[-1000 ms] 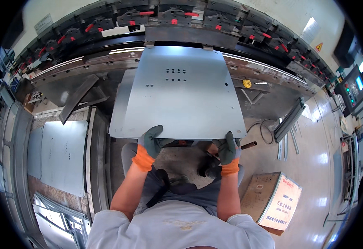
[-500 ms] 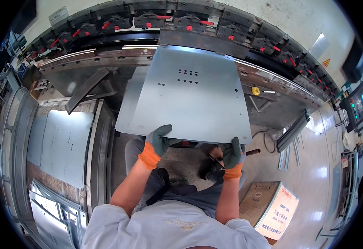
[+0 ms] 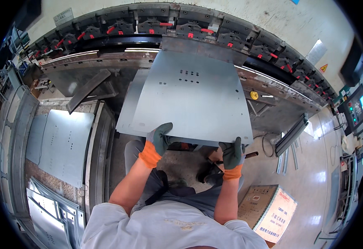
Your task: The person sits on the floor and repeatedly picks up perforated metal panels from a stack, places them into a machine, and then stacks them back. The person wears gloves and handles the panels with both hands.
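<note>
A flat grey metal sheet (image 3: pixel 190 108) with several small holes lies in front of me, its far edge against the upper tool (image 3: pixel 202 49) of a bending press. My left hand (image 3: pixel 160 140), in a dark green glove with an orange cuff, grips the near edge at its left part, thumb on top. At the near right corner my right hand (image 3: pixel 232 154), gloved alike, is closed on the same edge. The fingers of both hands are hidden beneath the sheet. Under its left side another metal sheet (image 3: pixel 127 110) sticks out.
The press bed (image 3: pixel 77 59) runs across the far side, below clamps with red handles. A yellow tape measure (image 3: pixel 254 95) rests at its right. More sheets (image 3: pixel 67 141) lie on a stand at left. A carton (image 3: pixel 258 207) stands at lower right, near metal strips (image 3: pixel 291 135).
The upper tool appears slightly lower against the sheet's far edge, and the view has shifted a little. Both hands keep their hold on the near edge, almost in the same place.
</note>
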Action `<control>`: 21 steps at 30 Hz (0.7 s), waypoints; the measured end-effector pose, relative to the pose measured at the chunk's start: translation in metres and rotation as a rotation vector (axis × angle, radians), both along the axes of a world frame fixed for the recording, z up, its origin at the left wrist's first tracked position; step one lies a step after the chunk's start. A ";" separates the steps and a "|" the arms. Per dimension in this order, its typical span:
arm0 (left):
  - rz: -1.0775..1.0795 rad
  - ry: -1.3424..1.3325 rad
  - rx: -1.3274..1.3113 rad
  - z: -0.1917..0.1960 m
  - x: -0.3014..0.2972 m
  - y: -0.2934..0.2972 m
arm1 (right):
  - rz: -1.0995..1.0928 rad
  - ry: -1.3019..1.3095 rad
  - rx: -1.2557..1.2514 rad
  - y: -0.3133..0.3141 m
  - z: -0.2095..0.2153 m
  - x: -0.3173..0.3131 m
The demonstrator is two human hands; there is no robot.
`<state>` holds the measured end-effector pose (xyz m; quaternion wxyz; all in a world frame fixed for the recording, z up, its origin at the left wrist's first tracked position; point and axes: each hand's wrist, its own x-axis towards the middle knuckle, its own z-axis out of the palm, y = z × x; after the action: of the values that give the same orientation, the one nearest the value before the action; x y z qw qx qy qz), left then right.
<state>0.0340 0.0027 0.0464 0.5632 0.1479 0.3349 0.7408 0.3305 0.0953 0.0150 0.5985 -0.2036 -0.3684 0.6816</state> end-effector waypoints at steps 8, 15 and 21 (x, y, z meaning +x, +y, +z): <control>-0.135 0.199 0.488 0.166 -0.026 0.047 | 0.124 -0.073 0.115 -0.027 0.046 -0.002; -0.134 -0.053 0.603 0.228 -0.070 0.075 | 0.090 -0.126 0.061 -0.039 0.044 0.018; -0.176 -0.053 0.436 0.236 -0.098 0.090 | 0.067 -0.154 0.011 -0.043 0.040 0.023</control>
<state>-0.0635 0.0930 0.2821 0.5889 0.2752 0.1381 0.7472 0.3536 0.0521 0.0549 0.5462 -0.2396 -0.4240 0.6815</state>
